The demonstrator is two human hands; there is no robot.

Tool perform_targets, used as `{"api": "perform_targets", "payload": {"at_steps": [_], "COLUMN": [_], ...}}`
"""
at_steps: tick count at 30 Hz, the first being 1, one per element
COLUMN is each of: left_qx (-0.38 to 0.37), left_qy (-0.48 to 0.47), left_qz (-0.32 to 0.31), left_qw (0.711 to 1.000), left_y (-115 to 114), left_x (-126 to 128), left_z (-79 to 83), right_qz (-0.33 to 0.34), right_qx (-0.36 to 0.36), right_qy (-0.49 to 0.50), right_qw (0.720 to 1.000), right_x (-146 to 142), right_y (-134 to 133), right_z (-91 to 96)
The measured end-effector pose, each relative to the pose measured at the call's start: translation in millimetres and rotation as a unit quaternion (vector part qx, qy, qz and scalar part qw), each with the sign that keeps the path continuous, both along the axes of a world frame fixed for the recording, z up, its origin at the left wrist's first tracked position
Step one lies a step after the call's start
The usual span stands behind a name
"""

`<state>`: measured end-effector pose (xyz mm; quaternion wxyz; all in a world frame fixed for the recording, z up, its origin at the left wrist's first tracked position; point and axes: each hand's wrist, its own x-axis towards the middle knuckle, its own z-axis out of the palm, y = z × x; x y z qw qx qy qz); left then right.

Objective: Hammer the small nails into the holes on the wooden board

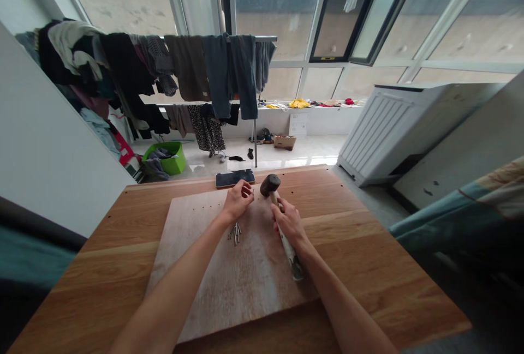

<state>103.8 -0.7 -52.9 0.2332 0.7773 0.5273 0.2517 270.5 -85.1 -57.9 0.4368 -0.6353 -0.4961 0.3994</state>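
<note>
My right hand [290, 220] is wrapped round the pale handle of a mallet [271, 185] with a black head, held over the right part of a whitish wooden board [229, 294]. My left hand [238, 200] is above the board's far part, its thumb and fingers pinched on a thin nail [253, 192], of which only a small bit shows. Just below my left wrist lies a small heap of metal nails [236, 233] on the board. Several small dark marks run in a row to the left of my left hand; whether they are holes or nail heads I cannot tell.
The board lies on a wooden table [352, 245]. A dark phone [229, 179] lies near its far edge. Beyond stand a drying rack hung with clothes [188, 67], a green basin [177, 162] and a small cardboard box [284, 142]. A white ribbed appliance [368, 130] is at right.
</note>
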Motion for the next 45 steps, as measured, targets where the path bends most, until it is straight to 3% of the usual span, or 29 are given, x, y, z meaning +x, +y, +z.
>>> {"api": "perform_targets", "payload": {"at_steps": [5,12,26,36,45], "left_qx": [0.009,0.009,0.018,0.021,0.040], "left_qy": [-0.103,-0.139,-0.130,-0.150,-0.155], "left_qz": [0.000,-0.032,-0.027,-0.012,-0.014], "left_qw": [0.995,0.990,0.991,0.988,0.987], "left_y": [3,1,0,0,2], "left_x": [14,11,12,13,13], "left_z": [-17.7,-30.0,-29.9,-30.1,-31.7], "right_qz": [-0.004,0.004,0.005,0.037,0.062], "right_qx": [-0.022,-0.014,0.025,0.064,0.055], "right_qy": [0.032,0.015,0.035,0.121,0.081], "right_qw": [0.999,1.000,0.999,0.990,0.993], "right_x": [1,1,1,0,-5], "right_y": [0,-1,-3,-8,-12], "right_z": [1.7,-0.8,2.9,9.7,10.3]}}
